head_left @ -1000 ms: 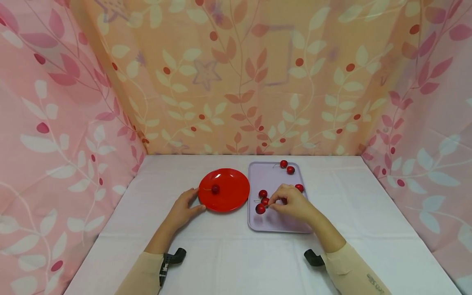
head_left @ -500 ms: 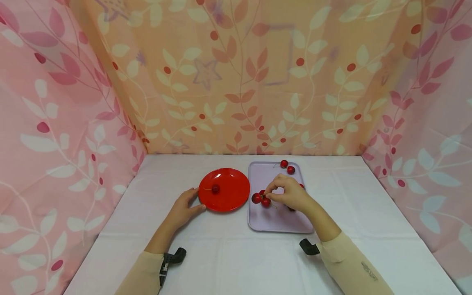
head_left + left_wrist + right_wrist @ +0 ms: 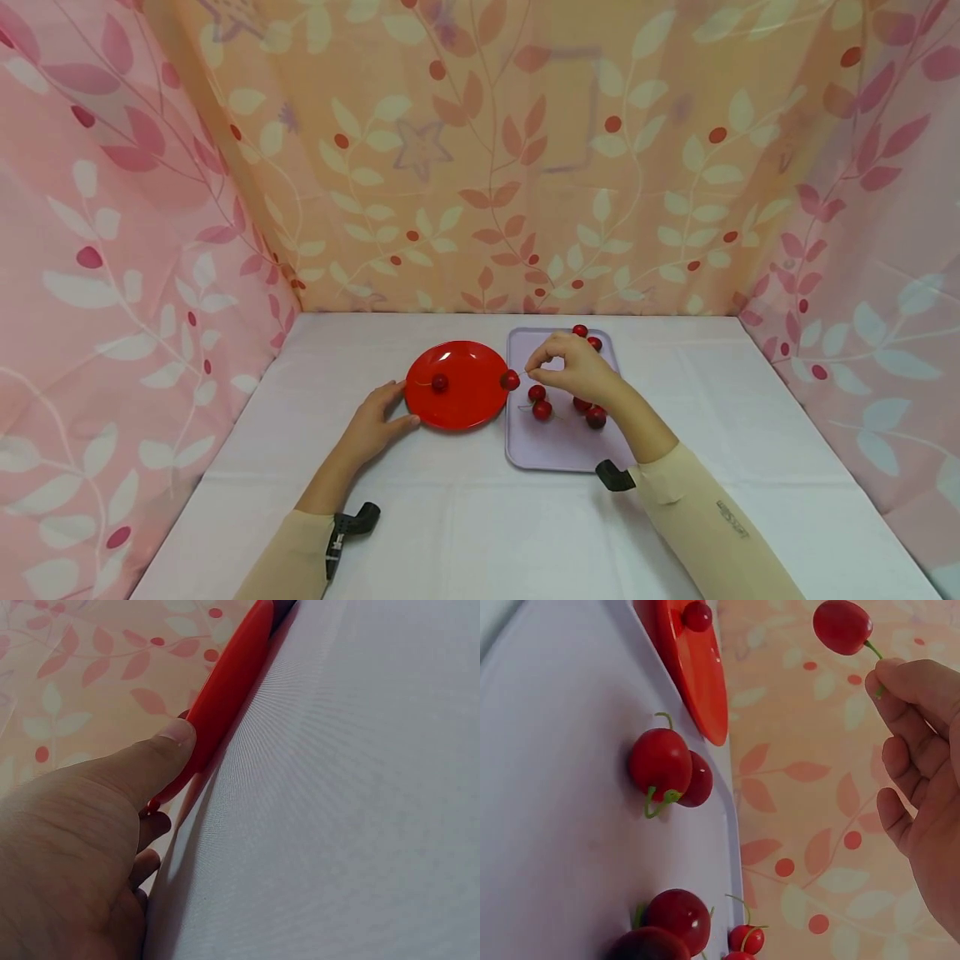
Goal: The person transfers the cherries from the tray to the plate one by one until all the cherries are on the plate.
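In the head view, my right hand (image 3: 573, 367) pinches a cherry by its thin green stem. This cherry (image 3: 510, 380) hangs between the tray and the right rim of the red plate (image 3: 457, 412). The right wrist view shows the same cherry (image 3: 843, 627) held up by thumb and forefinger, the other fingers loosely bent. My left hand (image 3: 380, 421) holds the plate at its left side, thumb on the near rim and fingers farther round. The left wrist view shows the thumb (image 3: 169, 742) against the plate's edge. Another cherry (image 3: 440, 382) lies on the plate.
Right of the plate lies a lilac tray (image 3: 558, 450) with several cherries: a pair (image 3: 542, 410) at its left, others (image 3: 596, 417) at its right, two (image 3: 594, 342) at its far end. A white cloth (image 3: 450, 525) covers the table; patterned curtains (image 3: 480, 167) surround it.
My right hand has lifted a cherry from the tray's left group and carried it up and left to the plate's rim. The left hand and the plate have stayed put.
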A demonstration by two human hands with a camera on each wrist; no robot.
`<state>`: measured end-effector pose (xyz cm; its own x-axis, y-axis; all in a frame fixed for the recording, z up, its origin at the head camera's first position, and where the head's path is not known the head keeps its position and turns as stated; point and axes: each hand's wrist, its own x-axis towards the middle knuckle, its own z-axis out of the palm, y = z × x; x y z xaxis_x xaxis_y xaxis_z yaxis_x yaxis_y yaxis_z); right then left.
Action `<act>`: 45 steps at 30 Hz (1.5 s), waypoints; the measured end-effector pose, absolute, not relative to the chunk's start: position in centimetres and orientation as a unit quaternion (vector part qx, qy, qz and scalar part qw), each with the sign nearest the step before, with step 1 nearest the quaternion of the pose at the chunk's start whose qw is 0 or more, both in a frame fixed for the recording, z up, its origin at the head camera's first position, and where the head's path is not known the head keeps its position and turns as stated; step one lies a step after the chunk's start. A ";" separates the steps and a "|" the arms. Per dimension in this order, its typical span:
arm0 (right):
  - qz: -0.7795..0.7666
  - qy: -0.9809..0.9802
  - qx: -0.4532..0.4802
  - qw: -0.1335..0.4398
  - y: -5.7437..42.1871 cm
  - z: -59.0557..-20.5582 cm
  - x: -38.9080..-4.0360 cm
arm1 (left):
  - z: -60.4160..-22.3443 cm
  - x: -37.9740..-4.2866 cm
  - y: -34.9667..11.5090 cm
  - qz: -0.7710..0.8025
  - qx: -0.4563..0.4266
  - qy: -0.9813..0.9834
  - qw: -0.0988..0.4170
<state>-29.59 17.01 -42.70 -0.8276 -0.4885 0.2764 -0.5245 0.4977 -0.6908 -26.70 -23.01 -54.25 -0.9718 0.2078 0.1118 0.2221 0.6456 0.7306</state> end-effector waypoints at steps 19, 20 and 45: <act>0.393 -0.869 0.298 -0.035 13.7 -40.8 -33.4 | -53.8 -26.6 -22.9 -0.406 -0.112 -0.907 -0.001; 0.391 -0.870 0.298 -0.040 13.4 -40.9 -33.6 | -53.8 -26.6 -22.9 -0.406 -0.112 -0.907 -0.001; 0.390 -0.851 0.321 -0.146 7.7 -45.4 -36.7 | -53.7 -26.4 -22.8 -0.414 -0.112 -0.904 0.000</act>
<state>-36.69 7.74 -45.40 -0.7517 -0.6595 0.0026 -0.4325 0.4900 -0.7568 -26.43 -22.83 -53.68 -0.9748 0.2027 0.0933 0.2031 0.6328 0.7472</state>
